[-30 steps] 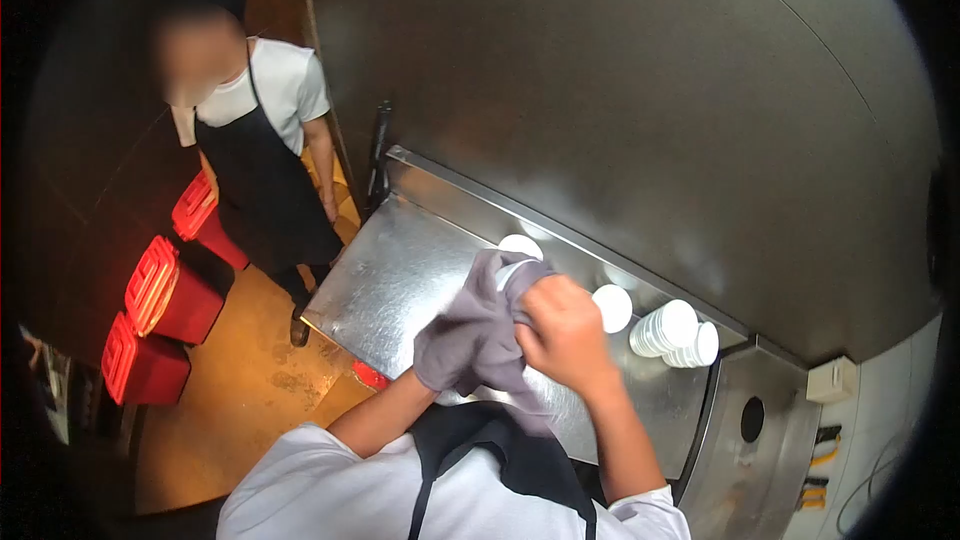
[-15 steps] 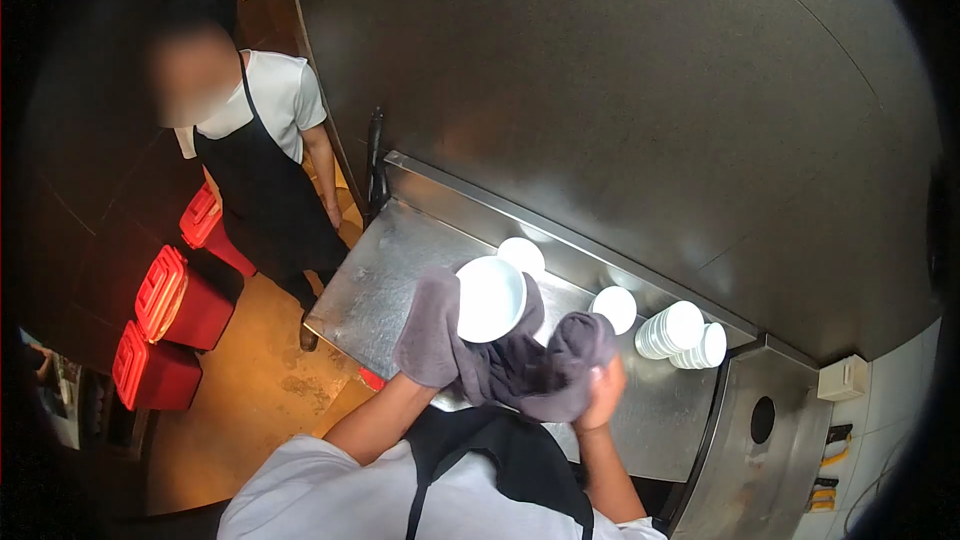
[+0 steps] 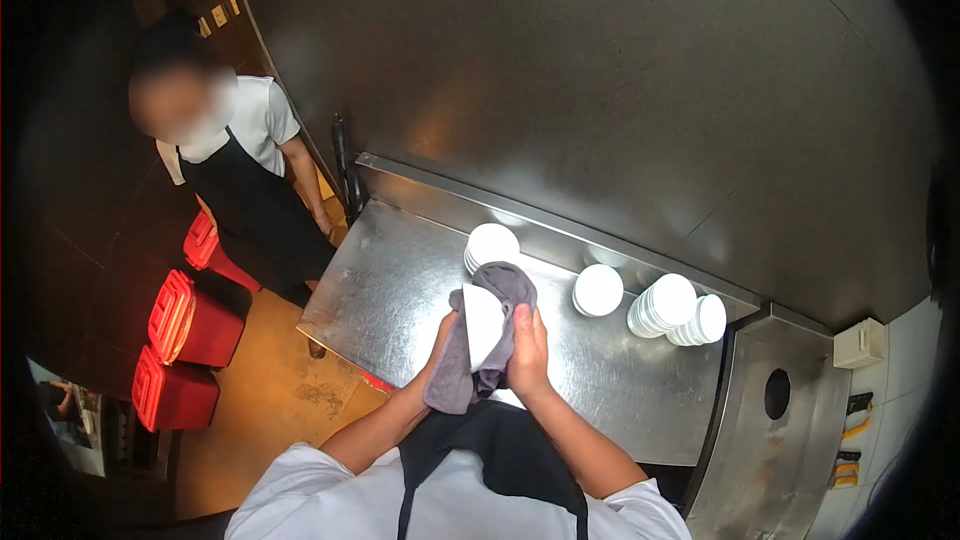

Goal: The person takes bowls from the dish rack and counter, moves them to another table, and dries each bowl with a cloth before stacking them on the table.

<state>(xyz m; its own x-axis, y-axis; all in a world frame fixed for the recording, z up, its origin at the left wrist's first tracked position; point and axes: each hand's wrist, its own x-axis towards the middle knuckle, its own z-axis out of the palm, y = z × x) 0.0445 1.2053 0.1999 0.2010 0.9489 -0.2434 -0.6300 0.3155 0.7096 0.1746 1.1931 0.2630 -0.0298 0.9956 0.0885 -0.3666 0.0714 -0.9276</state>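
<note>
A white bowl, tilted on its side, is held between my two hands above the steel counter, wrapped in a grey cloth. My left hand grips the bowl's left side through the cloth, its fingers mostly covered. On the other side, my right hand is closed around the cloth and presses it to the bowl. Just behind them stands a stack of white bowls, partly hidden by the cloth.
Further right along the steel counter stand a short bowl stack and two taller bowl stacks. A raised ledge and dark wall run behind. A person in a black apron stands at left, near red lidded bins.
My right hand has come left with the cloth, up against the bowl. The bowl has turned from facing up to its side, and the cloth now wraps it from both sides.
</note>
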